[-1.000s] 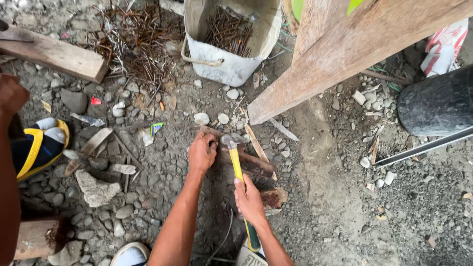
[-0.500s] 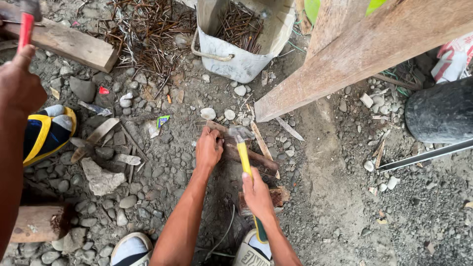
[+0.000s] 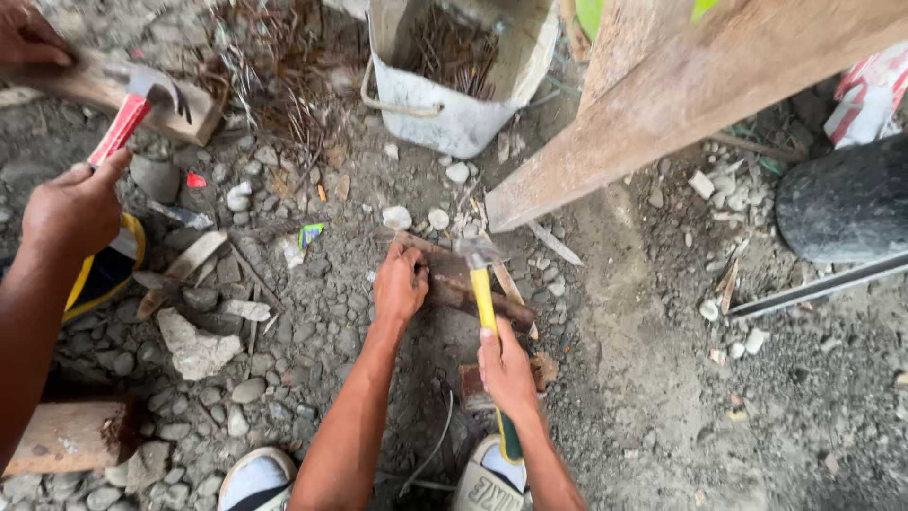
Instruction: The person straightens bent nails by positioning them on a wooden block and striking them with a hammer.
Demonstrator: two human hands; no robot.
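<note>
His right hand (image 3: 504,364) grips a yellow-handled hammer (image 3: 484,293), head down on the rusty brown strip (image 3: 463,286) his left hand (image 3: 400,284) pins.

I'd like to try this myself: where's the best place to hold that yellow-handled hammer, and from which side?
Probably low on the handle, as the right hand does on the yellow-handled hammer. The shaft points back toward the person, with the metal head on the rusty piece steadied by the left hand, so come from the near end.

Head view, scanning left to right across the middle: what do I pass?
Co-worker's hand gripping a red-handled hammer → left hand on a rusty metal piece → yellow-handled hammer in right hand → black cylinder.
</note>
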